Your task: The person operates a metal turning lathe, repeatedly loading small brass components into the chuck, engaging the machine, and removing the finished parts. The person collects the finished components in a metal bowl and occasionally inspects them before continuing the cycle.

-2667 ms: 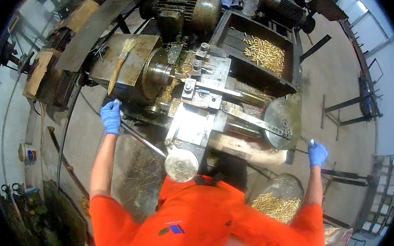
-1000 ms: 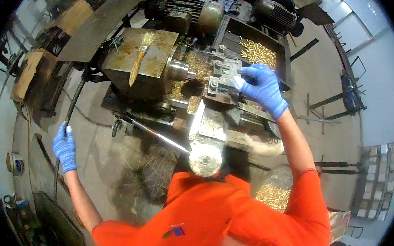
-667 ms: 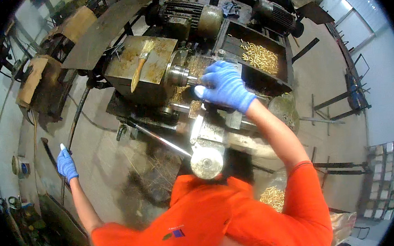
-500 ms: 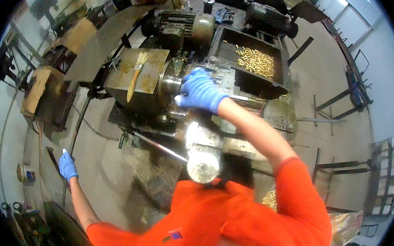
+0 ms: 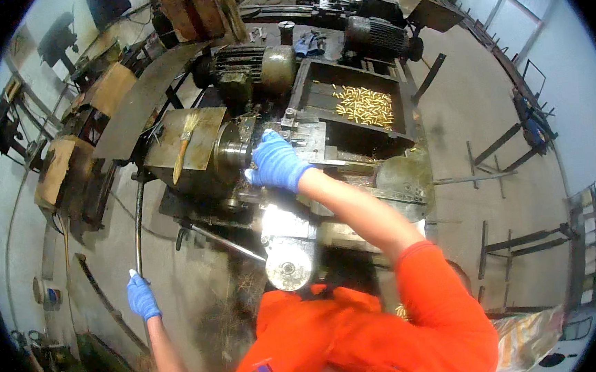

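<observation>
Two hands show, both in blue gloves with pale thumb tips. The left hand (image 5: 142, 297) is out toward 8 o'clock, its fingers closed round one long bar (image 5: 139, 221) that runs up toward 12 o'clock from it. The right hand (image 5: 277, 161) is just off the middle of the view, toward 11 o'clock, right beside one round steel chuck (image 5: 228, 151), which sits at its 9 o'clock. The right fingers are bent, but their tips are hidden; I cannot tell whether they pinch anything.

One metal box (image 5: 204, 132) adjoins the chuck at 10 o'clock, with one wooden-handled brush (image 5: 184, 147) lying on top. Two ribbed motors stand farther back: one motor (image 5: 243, 67) between 11 and 12 o'clock, a darker motor (image 5: 377, 36) at 1 o'clock. One dark tray (image 5: 352, 73), between 1 and 2 o'clock, holds a heap of small golden pieces (image 5: 365, 106), too many to count. A few more golden pieces peep out at 5 o'clock beside the orange shirt (image 5: 364, 347). One round metal disc (image 5: 288, 267) is at 6 o'clock, and one striped sack (image 5: 528, 341) at 4 o'clock.

As for markings, the shirt bears one small blue printed mark, and a small bucket (image 5: 47, 294) far out at 8 o'clock carries a coloured label; both are too small to read.
</observation>
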Motion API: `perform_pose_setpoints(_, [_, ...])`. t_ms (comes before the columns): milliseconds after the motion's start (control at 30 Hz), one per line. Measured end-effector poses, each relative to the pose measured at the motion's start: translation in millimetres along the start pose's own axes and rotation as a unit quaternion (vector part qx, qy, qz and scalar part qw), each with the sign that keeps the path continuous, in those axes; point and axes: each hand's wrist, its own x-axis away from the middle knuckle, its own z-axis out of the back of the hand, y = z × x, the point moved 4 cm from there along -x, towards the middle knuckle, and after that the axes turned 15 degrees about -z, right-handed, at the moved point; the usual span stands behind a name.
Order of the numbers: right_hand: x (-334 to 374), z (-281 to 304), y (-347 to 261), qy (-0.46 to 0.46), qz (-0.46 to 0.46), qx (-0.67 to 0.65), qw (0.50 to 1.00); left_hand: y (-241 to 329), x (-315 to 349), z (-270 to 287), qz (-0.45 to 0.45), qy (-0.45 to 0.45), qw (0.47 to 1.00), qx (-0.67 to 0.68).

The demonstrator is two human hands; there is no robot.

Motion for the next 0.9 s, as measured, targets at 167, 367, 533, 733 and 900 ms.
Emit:
perform_pose_setpoints(167, [73.3, 25.4, 8.4, 0.155, 0.083, -0.128, 0.976, 35.2, -6.6, 14.8, -0.211, 0.024, 0.96, -0.182])
perform_pose_setpoints(367, [141.3, 33.1, -2.7, 0.243, 0.154, -0.245, 0.926, 253.0, 20.1, 9.5, -0.34, -0.192, 0.81, 0.437])
perform_pose_setpoints(533, [169.3, 39.0, 6.3, 0.23, 0.124, -0.255, 0.931, 341.6, 64.5, -17.0, -0.521, -0.256, 0.737, 0.345])
perform_pose_setpoints(733, [185.1, 31.3, 22.1, 0.205, 0.092, -0.236, 0.946, 358.8, 98.3, -38.5, -0.399, -0.431, 0.67, 0.454])
perform_pose_setpoints(900, [205.4, 41.0, 25.1, 0.314, 0.075, -0.354, 0.878, 336.5, 123.1, -55.0, -0.137, -0.454, 0.541, 0.694])
